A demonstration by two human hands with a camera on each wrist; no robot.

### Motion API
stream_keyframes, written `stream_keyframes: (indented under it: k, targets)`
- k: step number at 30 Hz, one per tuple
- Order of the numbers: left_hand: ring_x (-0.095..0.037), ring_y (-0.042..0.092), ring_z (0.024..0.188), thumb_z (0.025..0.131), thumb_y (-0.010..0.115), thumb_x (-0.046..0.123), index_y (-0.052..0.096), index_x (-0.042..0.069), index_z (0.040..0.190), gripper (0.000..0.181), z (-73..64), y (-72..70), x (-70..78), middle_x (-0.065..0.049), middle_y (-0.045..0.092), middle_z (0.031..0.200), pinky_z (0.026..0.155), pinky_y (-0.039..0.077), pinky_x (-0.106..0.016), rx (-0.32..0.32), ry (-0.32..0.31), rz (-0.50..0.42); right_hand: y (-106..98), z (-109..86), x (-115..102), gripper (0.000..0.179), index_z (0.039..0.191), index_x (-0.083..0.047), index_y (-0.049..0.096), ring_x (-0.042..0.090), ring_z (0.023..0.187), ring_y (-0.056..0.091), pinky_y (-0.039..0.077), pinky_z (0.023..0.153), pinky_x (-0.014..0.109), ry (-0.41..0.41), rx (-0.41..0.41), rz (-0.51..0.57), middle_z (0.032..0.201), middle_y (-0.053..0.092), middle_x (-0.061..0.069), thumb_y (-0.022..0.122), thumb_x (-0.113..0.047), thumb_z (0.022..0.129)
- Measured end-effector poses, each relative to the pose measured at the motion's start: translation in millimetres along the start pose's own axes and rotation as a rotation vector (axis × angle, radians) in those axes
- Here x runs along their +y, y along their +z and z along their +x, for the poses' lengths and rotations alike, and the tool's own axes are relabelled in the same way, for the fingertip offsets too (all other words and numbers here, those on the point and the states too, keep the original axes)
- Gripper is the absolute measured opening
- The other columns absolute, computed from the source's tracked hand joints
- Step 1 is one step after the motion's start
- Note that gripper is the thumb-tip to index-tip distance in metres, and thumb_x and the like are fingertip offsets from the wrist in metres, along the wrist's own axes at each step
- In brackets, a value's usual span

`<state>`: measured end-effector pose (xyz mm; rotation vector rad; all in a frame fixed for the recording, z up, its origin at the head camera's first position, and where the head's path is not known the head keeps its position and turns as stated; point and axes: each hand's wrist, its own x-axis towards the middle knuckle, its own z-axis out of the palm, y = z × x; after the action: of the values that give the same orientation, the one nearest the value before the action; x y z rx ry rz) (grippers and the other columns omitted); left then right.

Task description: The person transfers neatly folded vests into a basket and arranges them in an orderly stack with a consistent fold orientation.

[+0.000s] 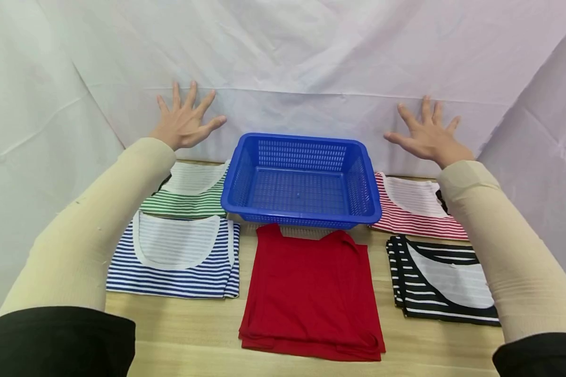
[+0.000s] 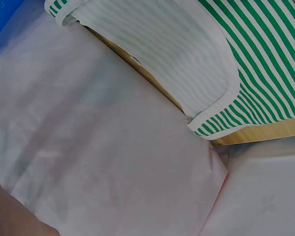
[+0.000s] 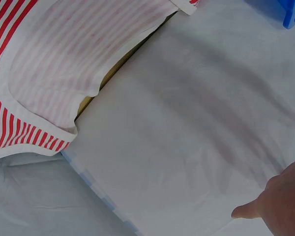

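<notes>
My left hand (image 1: 185,121) is spread with straight fingers in front of the white cloth backdrop, above the green-striped folded top (image 1: 188,201). On the other side my right hand (image 1: 429,135) is likewise spread, above the red-striped folded top (image 1: 410,217). Both hands hold nothing. Between and below them sits a blue plastic basket (image 1: 299,215) with nothing inside. A plain red folded top (image 1: 311,293) lies in front of it. In the left wrist view only part of the left hand (image 2: 14,216) shows; the right wrist view catches part of the right hand (image 3: 285,201).
On the wooden table (image 1: 193,335), a blue-striped folded top (image 1: 179,283) lies at left and a black-and-white striped one (image 1: 424,298) at right. White cloth (image 1: 302,47) hangs behind the table and along both sides.
</notes>
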<state>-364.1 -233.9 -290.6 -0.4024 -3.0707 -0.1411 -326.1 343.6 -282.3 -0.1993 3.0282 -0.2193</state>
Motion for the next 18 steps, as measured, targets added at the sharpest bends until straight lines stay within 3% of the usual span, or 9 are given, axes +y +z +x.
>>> stream_keyframes:
  k: [18]
  targets:
    - [-0.05,-0.033,0.149,0.093,0.011,0.086,-0.008,0.033,0.166,0.093,-4.2,-5.9,-2.9,-0.013,-0.025,0.17,0.109,-0.013,-0.086,0.001,-0.008,-0.04,8.3,-4.2,0.6,0.093,0.165,-0.029,-0.012,0.057,0.148,-0.03,-0.013,0.101,0.091,-0.019,0.004,0.015,0.159,-0.042,0.023,0.03,-0.078,0.097]
